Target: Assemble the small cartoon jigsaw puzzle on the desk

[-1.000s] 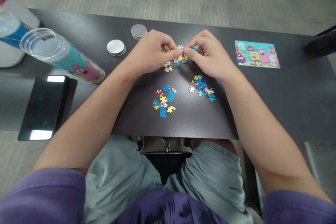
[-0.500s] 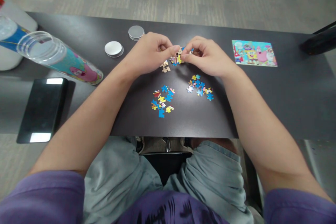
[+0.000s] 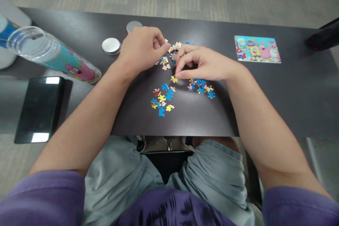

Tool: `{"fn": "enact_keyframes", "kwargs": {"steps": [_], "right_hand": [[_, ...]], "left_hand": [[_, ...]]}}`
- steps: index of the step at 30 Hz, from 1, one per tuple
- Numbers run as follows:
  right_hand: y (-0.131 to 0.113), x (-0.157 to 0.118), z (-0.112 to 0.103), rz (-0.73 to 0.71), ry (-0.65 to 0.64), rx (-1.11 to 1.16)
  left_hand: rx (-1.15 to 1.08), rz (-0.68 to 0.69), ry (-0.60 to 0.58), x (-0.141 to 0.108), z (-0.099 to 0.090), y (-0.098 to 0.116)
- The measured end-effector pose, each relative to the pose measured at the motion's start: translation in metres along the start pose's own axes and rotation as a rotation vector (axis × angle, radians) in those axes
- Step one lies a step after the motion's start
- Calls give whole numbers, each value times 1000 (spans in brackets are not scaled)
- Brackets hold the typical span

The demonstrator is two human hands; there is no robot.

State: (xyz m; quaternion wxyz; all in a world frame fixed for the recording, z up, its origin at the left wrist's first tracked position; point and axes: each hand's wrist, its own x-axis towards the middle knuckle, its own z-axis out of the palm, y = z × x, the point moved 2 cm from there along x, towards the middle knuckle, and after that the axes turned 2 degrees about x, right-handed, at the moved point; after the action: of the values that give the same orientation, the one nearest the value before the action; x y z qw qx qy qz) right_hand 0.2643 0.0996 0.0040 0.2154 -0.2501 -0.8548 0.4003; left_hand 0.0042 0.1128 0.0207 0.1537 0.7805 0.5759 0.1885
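Observation:
Between thumb and fingertip my right hand [image 3: 202,63] pinches a yellow puzzle piece [image 3: 174,79], low over the table. My left hand [image 3: 145,47] is closed beside the upper heap of pieces [image 3: 176,46]; whatever lies between its fingertips is too small to make out. Several pieces there show their plain tan backs. Nearer the front edge lies a loose group of blue, yellow and red pieces [image 3: 161,97]. A second group, mostly blue [image 3: 201,86], is just below my right hand and partly covered by it.
At the right lies a colourful cartoon picture card [image 3: 258,50]. White round discs [image 3: 111,46] and grey ones [image 3: 134,26] sit back left. A clear-topped cartoon tube [image 3: 63,56] and a black tablet-like object [image 3: 39,109] are at the left. A black object [image 3: 324,37] stands far right.
My right hand has come down toward the front and slightly right, with a yellow piece in its fingertips. My left hand has moved slightly left, uncovering tan-backed pieces. The view has shifted a little.

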Motion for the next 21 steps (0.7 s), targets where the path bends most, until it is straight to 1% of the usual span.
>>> {"fn": "enact_keyframes", "kwargs": {"steps": [1, 3, 6, 8, 9, 13, 18, 21], "right_hand": [[-1, 0, 0, 7, -10, -2], [0, -2, -4, 45, 32, -26], [6, -5, -13, 120, 175, -103], [11, -7, -16, 158, 241, -150], [12, -7, -17, 174, 261, -165], [17, -7, -15, 209, 289, -186], [16, -6, -12, 215, 311, -187], [15, -6, -12, 228, 310, -182]], "left_hand": [[10, -9, -7, 0, -1, 0], [18, -6, -42, 0, -4, 1], [-28, 97, -158, -1, -12, 1], [-74, 176, -224, -2, -17, 0], [-93, 198, -237, -1, -19, -2], [-126, 244, -284, 2, -18, -8], [-122, 345, -407, 3, -11, -10], [-145, 375, -391, 2, -9, -8]]}}
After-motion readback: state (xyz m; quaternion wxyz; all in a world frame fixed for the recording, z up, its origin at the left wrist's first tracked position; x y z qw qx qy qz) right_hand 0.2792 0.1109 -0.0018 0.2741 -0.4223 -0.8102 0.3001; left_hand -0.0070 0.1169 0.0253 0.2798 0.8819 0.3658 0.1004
